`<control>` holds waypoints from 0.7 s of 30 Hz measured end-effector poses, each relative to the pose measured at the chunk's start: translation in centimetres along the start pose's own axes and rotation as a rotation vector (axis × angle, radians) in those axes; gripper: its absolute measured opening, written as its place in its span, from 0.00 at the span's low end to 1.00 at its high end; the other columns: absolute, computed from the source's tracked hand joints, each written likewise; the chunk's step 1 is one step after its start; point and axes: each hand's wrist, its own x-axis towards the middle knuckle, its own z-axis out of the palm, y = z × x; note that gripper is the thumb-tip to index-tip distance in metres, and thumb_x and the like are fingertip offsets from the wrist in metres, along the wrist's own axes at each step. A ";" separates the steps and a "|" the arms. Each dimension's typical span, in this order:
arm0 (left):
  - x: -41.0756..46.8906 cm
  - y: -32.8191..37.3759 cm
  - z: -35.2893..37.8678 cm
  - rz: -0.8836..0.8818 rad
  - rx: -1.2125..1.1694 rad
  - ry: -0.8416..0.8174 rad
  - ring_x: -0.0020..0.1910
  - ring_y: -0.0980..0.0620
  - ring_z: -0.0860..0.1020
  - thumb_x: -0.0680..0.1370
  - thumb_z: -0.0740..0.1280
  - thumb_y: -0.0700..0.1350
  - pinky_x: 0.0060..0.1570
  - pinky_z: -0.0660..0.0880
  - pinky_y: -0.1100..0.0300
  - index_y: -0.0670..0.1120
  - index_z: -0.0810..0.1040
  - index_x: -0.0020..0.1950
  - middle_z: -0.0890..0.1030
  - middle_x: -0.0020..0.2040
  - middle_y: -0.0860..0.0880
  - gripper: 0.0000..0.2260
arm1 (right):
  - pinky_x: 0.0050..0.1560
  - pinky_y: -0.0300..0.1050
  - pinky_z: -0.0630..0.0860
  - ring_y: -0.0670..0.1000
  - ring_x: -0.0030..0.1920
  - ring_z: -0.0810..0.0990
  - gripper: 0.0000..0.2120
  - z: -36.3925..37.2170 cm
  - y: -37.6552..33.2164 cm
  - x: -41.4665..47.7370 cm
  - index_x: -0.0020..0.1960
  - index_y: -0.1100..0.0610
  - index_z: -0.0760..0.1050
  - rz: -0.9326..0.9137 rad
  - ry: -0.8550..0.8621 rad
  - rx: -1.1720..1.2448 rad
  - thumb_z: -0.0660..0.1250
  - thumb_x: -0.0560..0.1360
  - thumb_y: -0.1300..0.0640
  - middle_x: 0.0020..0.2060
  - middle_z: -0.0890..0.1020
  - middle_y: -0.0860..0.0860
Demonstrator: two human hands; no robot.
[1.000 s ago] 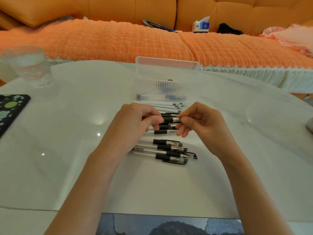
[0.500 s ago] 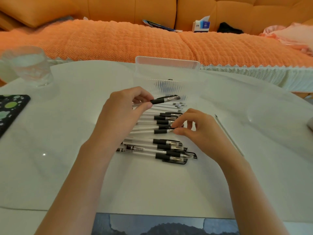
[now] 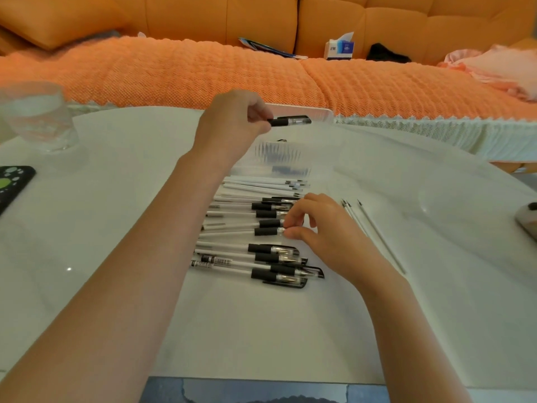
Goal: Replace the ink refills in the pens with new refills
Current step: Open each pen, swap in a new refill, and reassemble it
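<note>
While aloft, one pen (image 3: pixel 289 121); three refills (image 3: pixel 382 237).

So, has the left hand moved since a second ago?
Yes. The left hand, gripping a pen, has gone from the row of pens away from the person, up to the far rim of the clear box.

The white tabletop (image 3: pixel 116 199) carried a row of pens (image 3: pixel 258 248); loose refills (image 3: pixel 382 237) lay right of them, a glass (image 3: pixel 37 117) far left.
</note>
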 end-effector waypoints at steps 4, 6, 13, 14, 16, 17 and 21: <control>2.4 -0.6 1.4 -0.050 0.086 -0.166 0.49 0.50 0.77 0.74 0.71 0.42 0.50 0.75 0.56 0.49 0.82 0.47 0.81 0.45 0.49 0.03 | 0.44 0.27 0.64 0.36 0.43 0.69 0.02 -0.2 -0.1 -0.1 0.45 0.49 0.75 0.005 0.005 0.039 0.67 0.75 0.55 0.40 0.72 0.39; 3.0 -0.8 1.9 -0.070 0.095 -0.238 0.50 0.46 0.78 0.75 0.70 0.42 0.51 0.75 0.55 0.47 0.83 0.47 0.81 0.43 0.49 0.03 | 0.43 0.28 0.65 0.37 0.44 0.70 0.01 -0.3 -0.1 -0.2 0.45 0.49 0.75 0.023 0.006 0.061 0.67 0.75 0.55 0.41 0.73 0.38; 3.2 -0.9 1.6 -0.100 0.039 -0.280 0.45 0.48 0.77 0.78 0.66 0.46 0.36 0.68 0.64 0.44 0.83 0.49 0.82 0.52 0.46 0.09 | 0.41 0.28 0.69 0.38 0.43 0.75 0.02 -0.8 -0.1 -0.5 0.48 0.51 0.77 0.054 0.022 0.131 0.66 0.76 0.55 0.42 0.78 0.41; 2.8 -0.7 1.4 -0.080 0.023 -0.258 0.47 0.49 0.77 0.78 0.65 0.46 0.40 0.68 0.63 0.44 0.83 0.50 0.82 0.52 0.48 0.09 | 0.40 0.27 0.69 0.36 0.40 0.75 0.02 -0.9 -0.1 -0.6 0.48 0.51 0.77 0.052 0.034 0.156 0.66 0.76 0.55 0.41 0.78 0.41; 1.4 0.2 0.7 -0.032 -0.011 -0.194 0.51 0.54 0.76 0.79 0.64 0.46 0.49 0.67 0.62 0.46 0.83 0.51 0.81 0.53 0.51 0.08 | 0.41 0.24 0.68 0.32 0.38 0.74 0.02 -1.1 -0.2 -0.7 0.48 0.52 0.77 0.046 0.066 0.209 0.66 0.76 0.56 0.40 0.78 0.41; 0.5 0.8 0.2 -0.009 -0.041 -0.150 0.51 0.56 0.75 0.79 0.64 0.46 0.51 0.67 0.62 0.48 0.82 0.51 0.81 0.52 0.53 0.08 | 0.41 0.24 0.68 0.33 0.39 0.74 0.02 -1.2 -0.2 -0.7 0.47 0.52 0.77 0.042 0.083 0.233 0.66 0.76 0.56 0.39 0.79 0.41; -4.6 2.6 -1.5 0.044 -0.146 -0.129 0.51 0.63 0.76 0.79 0.64 0.48 0.53 0.69 0.69 0.51 0.82 0.51 0.81 0.50 0.58 0.08 | 0.39 0.27 0.70 0.40 0.37 0.77 0.01 -1.6 -0.2 -0.7 0.46 0.55 0.77 0.035 0.164 0.331 0.67 0.76 0.59 0.38 0.81 0.47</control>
